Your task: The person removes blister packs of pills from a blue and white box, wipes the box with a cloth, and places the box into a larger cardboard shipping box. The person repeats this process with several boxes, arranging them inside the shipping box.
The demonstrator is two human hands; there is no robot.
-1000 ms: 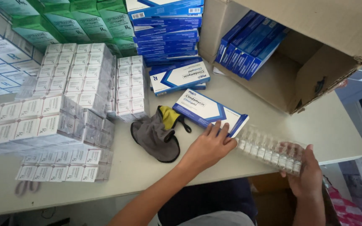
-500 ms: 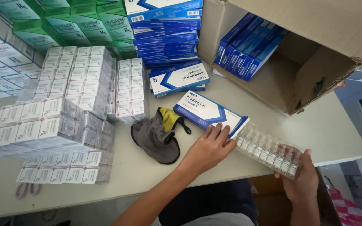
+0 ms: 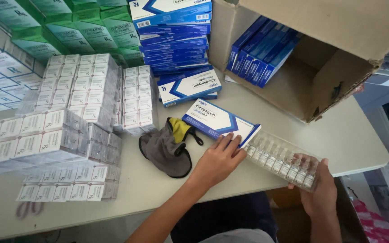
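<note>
A flat blue and white medicine box point(image 3: 214, 120) lies on the white table point(image 3: 356, 139) with its right end flap open. My left hand point(image 3: 219, 159) rests on the box's near edge, fingers spread, pressing it down. My right hand point(image 3: 321, 191) grips the far end of a clear plastic tray of small glass ampoules point(image 3: 279, 159). The tray's other end sits at the box's open mouth, partly inside.
A grey and yellow cloth mask point(image 3: 169, 146) lies left of my left hand. Shrink-wrapped bundles of small white boxes point(image 3: 68, 117) fill the left. Stacked blue boxes point(image 3: 176, 40) and green boxes point(image 3: 82, 27) stand behind. An open cardboard carton point(image 3: 311, 67) holds more blue boxes.
The ampoule tray has moved left toward the box's open end, with my right hand following. My left hand has stayed on the box.
</note>
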